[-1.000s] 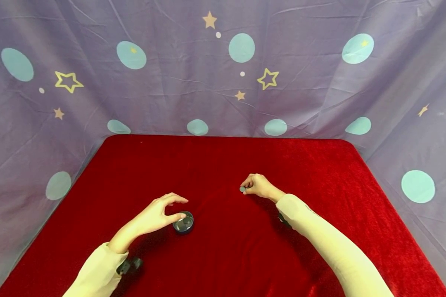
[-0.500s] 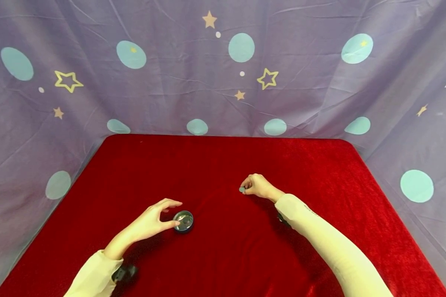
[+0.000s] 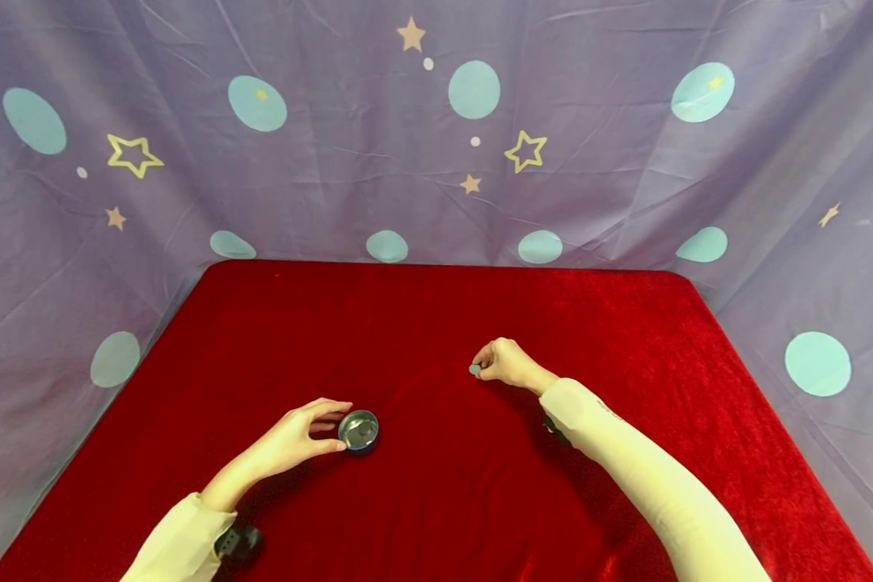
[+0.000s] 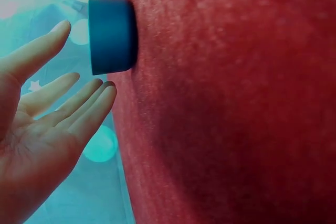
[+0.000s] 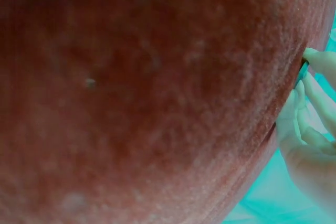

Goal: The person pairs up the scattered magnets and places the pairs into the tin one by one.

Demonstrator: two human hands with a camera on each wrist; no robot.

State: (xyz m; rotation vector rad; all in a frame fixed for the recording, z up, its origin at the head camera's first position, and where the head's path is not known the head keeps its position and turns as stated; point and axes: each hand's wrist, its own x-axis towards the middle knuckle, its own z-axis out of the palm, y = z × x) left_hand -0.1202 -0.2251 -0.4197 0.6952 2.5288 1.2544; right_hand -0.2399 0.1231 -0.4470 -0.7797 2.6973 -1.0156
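Observation:
A small round dark-blue container (image 3: pixel 359 432) with a shiny metallic inside stands upright on the red cloth, left of the middle. My left hand (image 3: pixel 300 437) is at its left side, thumb and fingers spread toward the rim. The left wrist view shows the blue side wall of the container (image 4: pixel 112 36) and a gap between it and the left hand (image 4: pixel 52 114). Farther off to the right, low over the cloth, my right hand (image 3: pixel 508 364) pinches a small flat grey disc (image 3: pixel 474 369). In the right wrist view the disc's edge (image 5: pixel 301 73) shows between thumb and fingers.
A red velvety cloth (image 3: pixel 407 323) covers the table. Behind it and along both sides hangs a purple curtain (image 3: pixel 378 162) with stars and pale-blue dots. A dark wrist camera (image 3: pixel 238 541) sits under the left sleeve.
My left hand has drawn back leftward from over the container to beside it. The right hand and its disc have stayed in place.

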